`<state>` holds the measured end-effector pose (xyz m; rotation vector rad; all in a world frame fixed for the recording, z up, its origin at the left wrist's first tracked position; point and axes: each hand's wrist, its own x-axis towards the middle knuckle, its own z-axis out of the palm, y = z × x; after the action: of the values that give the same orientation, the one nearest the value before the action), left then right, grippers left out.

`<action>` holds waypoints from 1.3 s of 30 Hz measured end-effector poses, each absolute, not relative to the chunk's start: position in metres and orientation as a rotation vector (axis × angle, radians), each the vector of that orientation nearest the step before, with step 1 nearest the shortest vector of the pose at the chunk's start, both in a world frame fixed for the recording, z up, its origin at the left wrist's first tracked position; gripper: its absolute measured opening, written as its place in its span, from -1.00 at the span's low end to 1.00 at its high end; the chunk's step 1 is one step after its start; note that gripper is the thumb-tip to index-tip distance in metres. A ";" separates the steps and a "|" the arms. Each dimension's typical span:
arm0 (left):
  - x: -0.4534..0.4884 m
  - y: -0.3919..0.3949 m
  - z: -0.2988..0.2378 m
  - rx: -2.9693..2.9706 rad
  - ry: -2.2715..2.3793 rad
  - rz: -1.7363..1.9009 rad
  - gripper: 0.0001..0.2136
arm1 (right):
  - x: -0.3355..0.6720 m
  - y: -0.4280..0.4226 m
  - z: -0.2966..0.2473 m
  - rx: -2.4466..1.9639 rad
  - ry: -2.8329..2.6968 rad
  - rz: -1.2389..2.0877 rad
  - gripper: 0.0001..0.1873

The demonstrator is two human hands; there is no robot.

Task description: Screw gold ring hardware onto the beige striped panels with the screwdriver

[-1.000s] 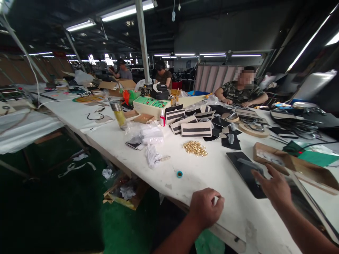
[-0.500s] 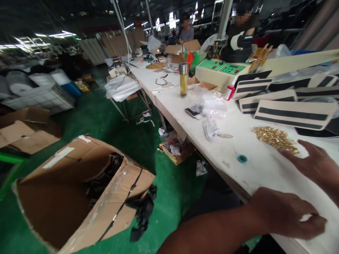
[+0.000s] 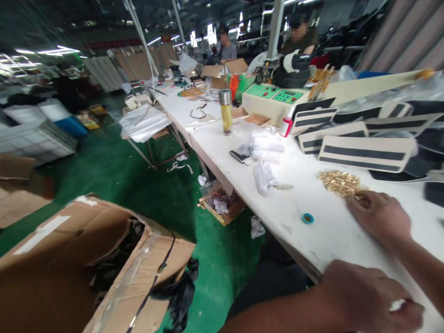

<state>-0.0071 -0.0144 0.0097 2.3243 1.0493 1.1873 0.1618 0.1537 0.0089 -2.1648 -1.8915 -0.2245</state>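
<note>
A pile of small gold-coloured metal pieces point(image 3: 338, 181) lies on the white table point(image 3: 280, 245) at the right. My right hand point(image 3: 381, 215) is at the near edge of this pile, its fingers bent and drawn together over some of the pieces. Lower down, my left hand point(image 3: 373, 296) is closed above the table's front edge. A small white patch shows between its thumb and fingers; what it grips, if anything, I cannot make out. Between the hands and the bottle, a small blue ring-shaped item point(image 3: 307, 218) rests on the tabletop.
Flat beige pieces with black stripes point(image 3: 364, 154) are heaped at the right. Farther along stand a lidded bottle point(image 3: 225, 113), a white plastic-wrapped bundle point(image 3: 266, 144) and a machine with green panels point(image 3: 272, 95). A large open carton point(image 3: 166, 273) stands lower left. A co-worker point(image 3: 300, 39) is behind the machine.
My right hand has gone from spread fingers beside the gold pile to bent fingers on its edge. My left hand stays closed. The view has shifted slightly to the right.
</note>
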 end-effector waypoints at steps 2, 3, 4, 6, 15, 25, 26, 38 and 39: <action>-0.007 -0.008 0.007 2.294 0.991 1.310 -0.78 | 0.155 0.149 0.016 -2.126 -1.895 -0.198 -0.55; -0.006 -0.006 0.005 2.281 0.976 1.356 -0.80 | 0.153 0.146 0.018 -2.107 -1.900 -0.188 -0.57; -0.006 -0.005 0.004 2.274 0.969 1.381 -0.82 | 0.153 0.143 0.020 -2.089 -1.901 -0.183 -0.58; -0.006 -0.005 0.003 2.269 0.972 1.392 -0.86 | 0.152 0.133 0.021 -2.061 -1.899 -0.168 -0.60; -0.010 -0.005 0.009 2.310 0.955 1.351 -0.86 | 0.138 0.064 0.033 -1.845 -2.060 0.255 -0.62; -0.012 -0.007 0.011 2.355 0.981 1.235 -0.92 | 0.046 0.150 0.101 -1.545 -2.302 0.389 -0.63; -0.012 -0.006 0.011 2.381 0.988 1.225 -0.92 | 0.030 0.162 0.098 -1.524 -2.331 0.417 -0.58; -0.005 -0.007 0.014 2.467 0.965 1.242 -0.89 | 0.040 0.175 0.080 -1.587 -2.292 0.471 -0.77; -0.005 -0.008 0.018 2.433 0.950 1.278 -0.87 | 0.048 0.172 0.080 -1.599 -2.279 0.476 -0.77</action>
<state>-0.0045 -0.0083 0.0179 2.4328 0.9498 1.2784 0.0484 0.1719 0.0804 -1.5989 -2.2786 0.4760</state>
